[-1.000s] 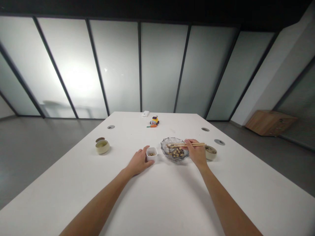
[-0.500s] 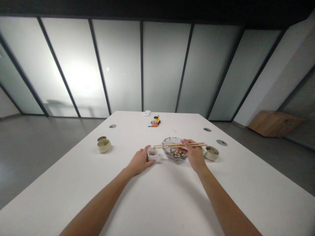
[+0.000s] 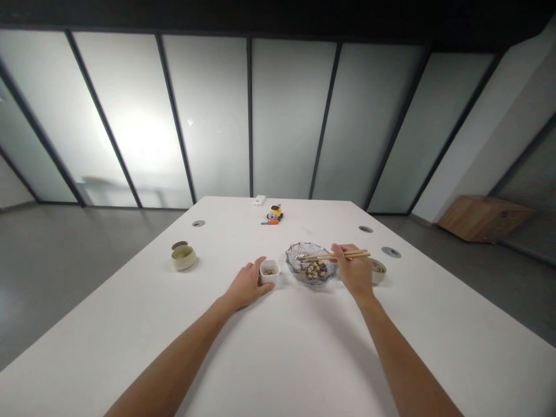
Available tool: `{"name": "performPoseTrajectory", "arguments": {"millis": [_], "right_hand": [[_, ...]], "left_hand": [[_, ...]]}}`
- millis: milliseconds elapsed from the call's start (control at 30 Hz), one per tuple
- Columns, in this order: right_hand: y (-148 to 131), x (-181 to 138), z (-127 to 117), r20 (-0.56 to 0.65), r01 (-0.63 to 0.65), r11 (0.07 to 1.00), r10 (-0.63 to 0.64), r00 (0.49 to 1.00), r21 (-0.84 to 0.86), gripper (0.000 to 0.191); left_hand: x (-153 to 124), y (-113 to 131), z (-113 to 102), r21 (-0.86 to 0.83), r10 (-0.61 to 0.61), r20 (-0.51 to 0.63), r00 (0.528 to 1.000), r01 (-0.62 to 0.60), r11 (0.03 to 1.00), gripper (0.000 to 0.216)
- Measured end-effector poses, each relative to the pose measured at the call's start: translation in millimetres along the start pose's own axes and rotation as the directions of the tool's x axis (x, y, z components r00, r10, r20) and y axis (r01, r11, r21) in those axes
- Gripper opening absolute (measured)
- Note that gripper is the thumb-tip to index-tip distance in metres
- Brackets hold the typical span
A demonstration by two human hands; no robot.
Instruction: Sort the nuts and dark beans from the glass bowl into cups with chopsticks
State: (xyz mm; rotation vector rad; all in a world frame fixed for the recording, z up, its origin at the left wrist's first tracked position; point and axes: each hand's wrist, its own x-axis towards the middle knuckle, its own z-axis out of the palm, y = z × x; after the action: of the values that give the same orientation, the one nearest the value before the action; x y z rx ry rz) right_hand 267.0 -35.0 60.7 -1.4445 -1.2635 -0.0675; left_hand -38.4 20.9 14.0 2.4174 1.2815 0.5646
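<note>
Chopsticks (image 3: 319, 257) and right hand (image 3: 356, 269) have moved back since half a second ago: the tips were at the white cup (image 3: 271, 280), and now lie over the glass bowl (image 3: 293, 251). You hold the sticks pinched between thumb and fingers, near their rear ends; whether the tips touch the dark and pale bits (image 3: 316, 270) in the bowl, you cannot tell. Your left hand (image 3: 247, 285) is curled round the cup's left side, thumb at the near edge. Cup stands upright on the table (image 3: 278, 347), just left of the bowl, with a few bits inside.

Handling, judged by eye: bits look light, hard and smooth, so likely to roll or slip; you would do best gripping each across its middle, lightly. Cup probably light and stiff, easily nudged; brace it low on the walls. Bowl looks heavier, breakable; hold it under the rim.
</note>
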Motion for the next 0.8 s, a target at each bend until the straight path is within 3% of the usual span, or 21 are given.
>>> {"name": "performPoseTrajectory", "arguments": {"millis": [300,800], "right_hand": [[0.3,-5.8,5.5,0.096,0.186,0.975,-0.175,0.980,-0.119,0.062],[7.9,-6.2,9.1,0.090,0.244,0.966,-0.236,0.968,-0.085,0.061]], "left_hand": [[-0.4,-0.5,0.3,-0.015,-0.004,-0.007,1.000,0.004,1.000,0.076],[0.6,-2.9,2.0,0.003,-0.002,-0.009,1.000,0.002,1.000,0.078]]}}
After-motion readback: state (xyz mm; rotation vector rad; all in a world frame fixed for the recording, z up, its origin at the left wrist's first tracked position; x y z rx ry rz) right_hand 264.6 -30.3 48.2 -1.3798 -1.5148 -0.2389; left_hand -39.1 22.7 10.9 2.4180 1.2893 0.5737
